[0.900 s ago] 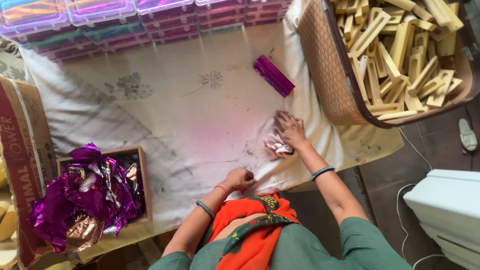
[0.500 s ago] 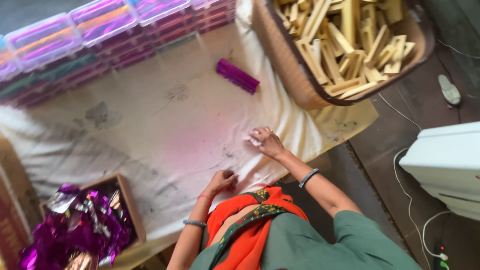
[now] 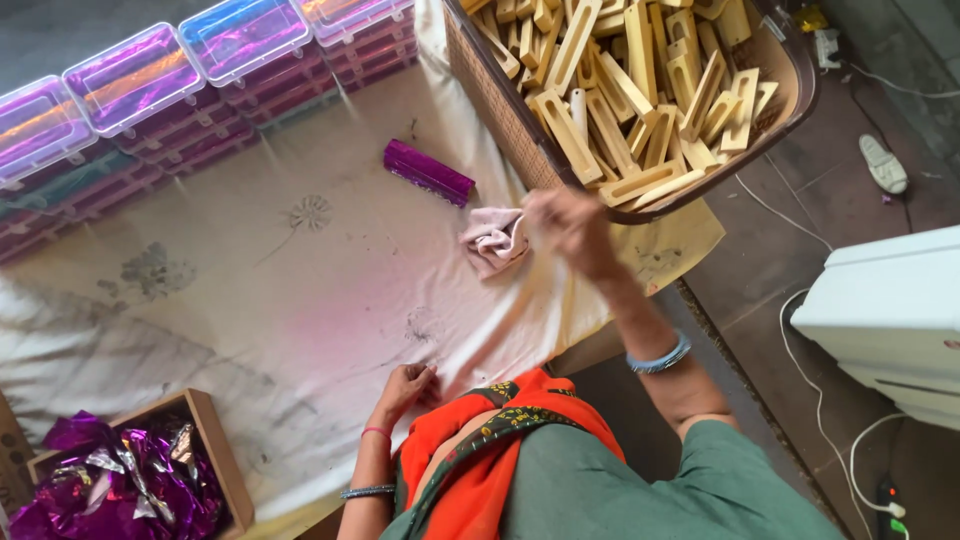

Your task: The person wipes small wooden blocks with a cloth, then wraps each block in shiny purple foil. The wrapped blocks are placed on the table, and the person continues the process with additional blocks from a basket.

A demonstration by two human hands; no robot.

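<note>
My right hand (image 3: 562,226) is raised over the cream sheet (image 3: 250,300), blurred with motion, and grips a crumpled pale pink cloth (image 3: 492,240) just in front of the brown basket (image 3: 500,110). That basket is full of pale wooden slotted blocks (image 3: 640,80). My left hand (image 3: 405,385) rests flat on the sheet close to my body, holding nothing. A purple foil-wrapped bar (image 3: 428,172) lies on the sheet left of the basket.
Rows of clear plastic boxes with purple contents (image 3: 130,80) line the far edge. A wooden box of crumpled purple foil (image 3: 130,480) stands at the lower left. A white appliance (image 3: 890,320) with cables sits on the floor at the right.
My right hand has lifted off the sheet with the cloth and swung up toward the basket. The left hand stays near my body. The view has shifted.
</note>
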